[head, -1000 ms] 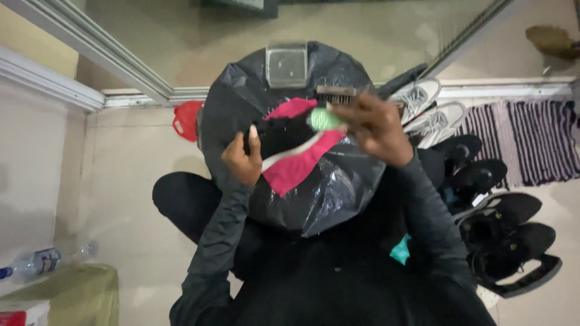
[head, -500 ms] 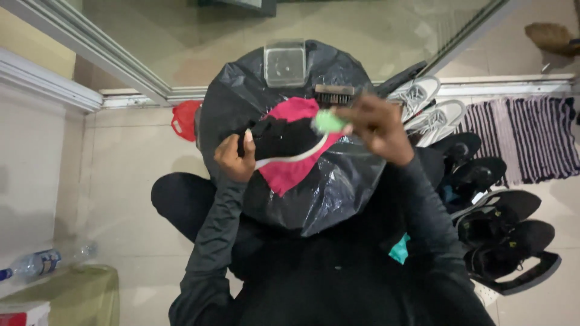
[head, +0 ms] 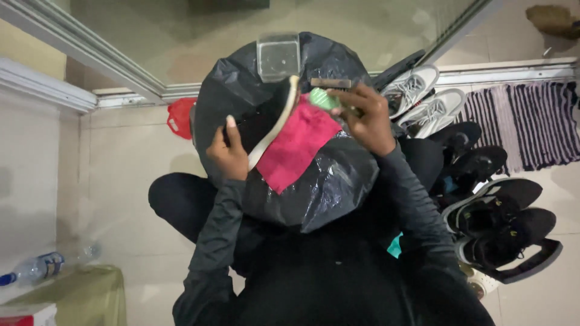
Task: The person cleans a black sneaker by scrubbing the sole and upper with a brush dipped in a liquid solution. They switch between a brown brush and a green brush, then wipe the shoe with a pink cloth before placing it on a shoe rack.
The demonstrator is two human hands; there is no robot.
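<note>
Shoe and green brush held over a bag-covered tub

Black plastic sheeting (head: pixel 338 181) is the biggest thing before the seated person: a bin bag stretched over a round tub, and everything else sits around it. Past the bag's far edge runs a glass door with a pale metal frame (head: pixel 121 72). To the bag's right, a row of shoes (head: pixel 483 181) lies on the tiled floor, white trainers farthest, black ones nearer, with a striped mat (head: pixel 531 127) beyond them. A red plastic bag (head: pixel 180 118) lies just beside the bag's left edge.

On top of the bag lies a pink cloth (head: pixel 296 148), spread flat near the middle. At the bag's far rim stands a clear plastic box (head: pixel 278 55), and just right of it rests a dark bristled brush (head: pixel 330 83).

Over the bag's left half, the left hand (head: pixel 228 154) is closed around a black shoe with a white sole (head: pixel 266 124), thumb up along its side, the sole edge tilted toward the pink cloth. Over the bag's upper right, the right hand (head: pixel 365 118) pinches a small green brush (head: pixel 324 98) in its fingertips, the green end just beside the shoe's toe; whether they touch I cannot tell.

A clear bottle (head: pixel 33 268) lies well off to the bag's lower left.
</note>
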